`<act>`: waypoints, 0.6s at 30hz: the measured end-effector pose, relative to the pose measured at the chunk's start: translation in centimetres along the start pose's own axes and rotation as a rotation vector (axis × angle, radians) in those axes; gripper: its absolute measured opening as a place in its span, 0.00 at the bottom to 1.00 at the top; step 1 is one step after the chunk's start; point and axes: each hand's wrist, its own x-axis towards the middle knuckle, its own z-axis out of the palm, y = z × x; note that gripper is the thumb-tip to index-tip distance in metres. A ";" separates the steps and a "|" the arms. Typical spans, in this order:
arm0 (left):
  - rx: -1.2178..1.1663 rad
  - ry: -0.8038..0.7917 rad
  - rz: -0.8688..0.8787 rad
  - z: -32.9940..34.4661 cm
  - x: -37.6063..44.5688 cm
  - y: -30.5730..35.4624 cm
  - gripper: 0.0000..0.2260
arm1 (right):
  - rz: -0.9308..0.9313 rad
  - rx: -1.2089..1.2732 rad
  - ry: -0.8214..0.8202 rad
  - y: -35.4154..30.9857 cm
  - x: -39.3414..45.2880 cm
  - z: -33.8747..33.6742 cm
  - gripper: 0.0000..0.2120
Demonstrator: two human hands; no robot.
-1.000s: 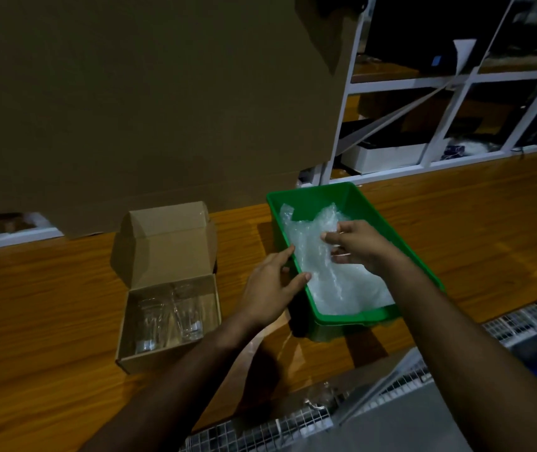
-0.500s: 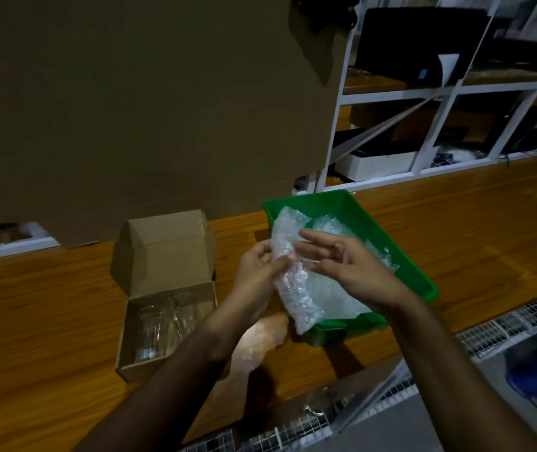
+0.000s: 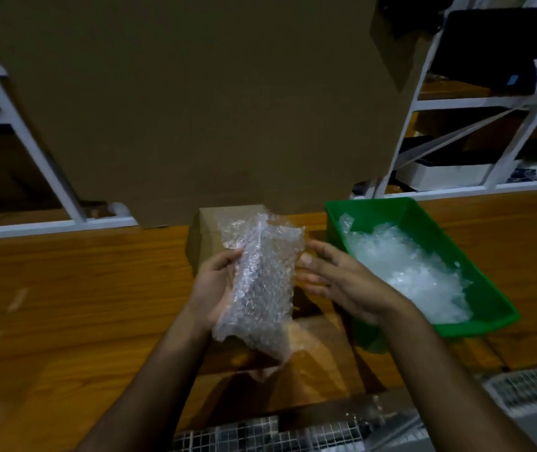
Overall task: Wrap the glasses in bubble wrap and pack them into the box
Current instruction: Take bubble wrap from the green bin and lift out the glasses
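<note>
I hold a sheet of bubble wrap (image 3: pixel 260 282) upright in front of me, above the open cardboard box (image 3: pixel 208 230). My left hand (image 3: pixel 218 282) grips the sheet's left edge, with the thumb on its front. At the sheet's right edge my right hand (image 3: pixel 335 282) touches it with spread, fairly straight fingers. Only the box's raised lid and a strip of its front wall show. The sheet and my hands hide the glasses in the box. More bubble wrap (image 3: pixel 407 269) lies in the green bin (image 3: pixel 423 220) to the right.
All of this stands on a wooden table (image 3: pixel 81 288). A large cardboard sheet (image 3: pixel 195 109) leans upright at the table's back, and white shelving (image 3: pixel 489 102) stands behind it. Wire mesh (image 3: pixel 521 386) runs along the near edge.
Both hands lifted a sheet of bubble wrap out of the green bin and carried it left, over the box. My view has swung left with it.
</note>
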 end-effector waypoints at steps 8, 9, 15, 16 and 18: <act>0.464 0.376 0.238 -7.1 -5.8 2.3 0.10 | 0.026 0.241 0.136 4.5 4.0 5.7 0.22; 0.591 0.438 0.273 -7.7 -6.5 2.4 0.07 | 0.012 0.184 0.154 4.7 4.3 6.3 0.21; 0.859 0.714 0.289 -13.0 -9.5 2.8 0.03 | -0.015 0.005 0.234 6.1 5.6 8.6 0.16; 0.869 0.759 0.287 -13.9 -10.0 2.8 0.03 | -0.018 -0.025 0.281 6.3 5.9 8.4 0.14; 0.901 0.843 0.289 -15.1 -11.2 3.1 0.05 | -0.047 -0.170 0.406 6.9 6.4 7.6 0.11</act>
